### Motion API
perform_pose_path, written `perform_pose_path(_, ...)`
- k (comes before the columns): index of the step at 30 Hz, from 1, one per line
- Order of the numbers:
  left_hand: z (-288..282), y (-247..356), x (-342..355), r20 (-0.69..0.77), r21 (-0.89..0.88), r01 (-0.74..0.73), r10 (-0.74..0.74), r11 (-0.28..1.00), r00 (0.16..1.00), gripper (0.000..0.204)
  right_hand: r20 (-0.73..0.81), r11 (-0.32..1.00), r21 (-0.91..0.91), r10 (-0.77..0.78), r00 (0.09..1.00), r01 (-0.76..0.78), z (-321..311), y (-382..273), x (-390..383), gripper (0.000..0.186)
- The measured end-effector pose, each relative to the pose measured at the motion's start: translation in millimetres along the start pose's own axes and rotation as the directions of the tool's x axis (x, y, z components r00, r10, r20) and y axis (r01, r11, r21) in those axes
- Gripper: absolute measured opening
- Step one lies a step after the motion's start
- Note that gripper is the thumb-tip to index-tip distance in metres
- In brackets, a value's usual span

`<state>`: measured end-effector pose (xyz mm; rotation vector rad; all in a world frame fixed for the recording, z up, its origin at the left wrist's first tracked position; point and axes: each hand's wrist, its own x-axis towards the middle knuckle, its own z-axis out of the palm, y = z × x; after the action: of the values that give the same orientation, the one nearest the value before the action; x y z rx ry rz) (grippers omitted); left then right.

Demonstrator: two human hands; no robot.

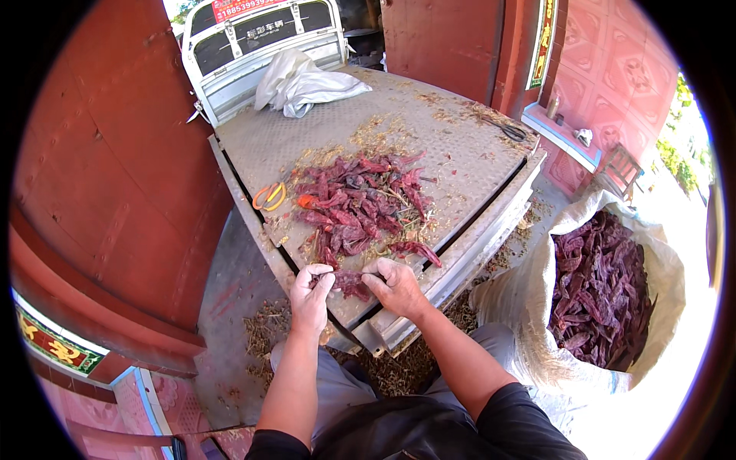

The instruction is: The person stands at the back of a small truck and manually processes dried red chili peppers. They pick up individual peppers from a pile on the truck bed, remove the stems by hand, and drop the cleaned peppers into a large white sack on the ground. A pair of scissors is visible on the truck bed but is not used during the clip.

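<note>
Near the front edge of the grey metal truck bed [406,123], my left hand [310,287] pinches one end of a dark red, wrinkled dried pepper [351,284]. My right hand [389,284] grips the other end between thumb and fingers. Just beyond both hands lies a loose pile of dried red peppers [356,199], mixed with straw-like stems and one bright orange-red piece. A single pepper [414,251] lies apart at the front right of the pile. Orange-yellow handled scissors [268,195] rest left of the pile.
A large white woven sack [659,307] full of dried peppers stands at the right. A crumpled white sack [307,84] and dark scissors [514,132] lie on the bed. Red doors [115,153], a pink tiled ledge [560,134] and a wooden chair [621,165] surround the truck. Debris covers the ground.
</note>
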<state>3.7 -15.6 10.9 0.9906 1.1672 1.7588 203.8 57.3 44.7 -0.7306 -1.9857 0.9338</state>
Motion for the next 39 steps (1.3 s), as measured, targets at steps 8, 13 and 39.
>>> perform_pose_path(8, -1.2, -3.0, 0.3, -0.013, -0.034, -0.018, 0.017, 0.999, 1.0, 0.015, 0.029, 1.0, 0.002, -0.008, 1.0, 0.007, -2.1, -1.7, -0.1, 0.015)
perform_pose_path(13, 0.0, -0.8, 0.8, -0.026, -0.074, -0.015, 0.013, 0.997, 1.0, 0.023, -0.008, 0.998, 0.059, 0.036, 0.999, -0.035, -1.8, -2.1, -0.3, 0.013)
perform_pose_path(39, 9.3, 13.4, -5.5, 0.061, 0.067, 0.003, -0.007, 0.998, 0.998, 0.033, 0.064, 0.987, 0.16, 0.026, 0.998, -0.035, -1.4, -3.9, -2.3, 0.011)
